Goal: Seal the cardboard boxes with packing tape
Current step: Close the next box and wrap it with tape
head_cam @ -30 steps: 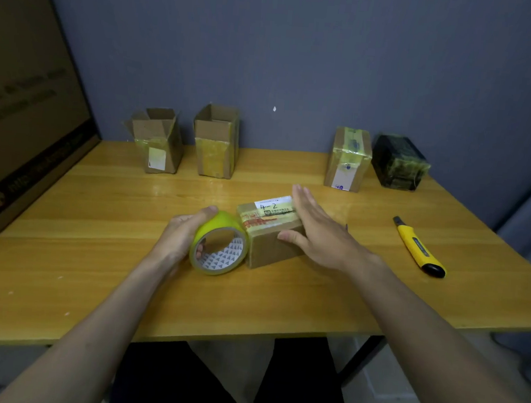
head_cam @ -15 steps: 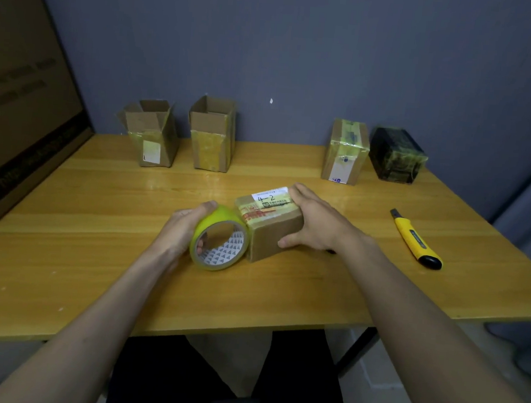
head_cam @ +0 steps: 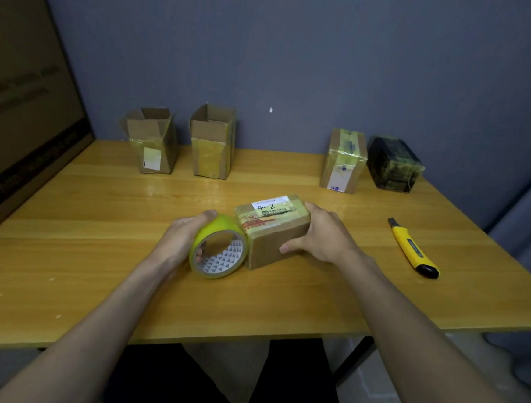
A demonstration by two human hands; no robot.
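Head view: left hand [head_cam: 182,238] curled around tape roll [head_cam: 219,250], butted against box [head_cam: 271,230]; right hand [head_cam: 321,237] wraps box, likely bracing it on surface [head_cam: 95,251] for taping.

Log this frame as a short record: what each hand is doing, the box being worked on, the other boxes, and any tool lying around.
left hand: grips the roll of tape, held on edge against the box's left end
right hand: grips the right end of the small box
small box: flat on the table, label reading 4-2 on top
back left: two open boxes
back right: taped box, dark wrapped box
tool: yellow knife, right of the hands, untouched
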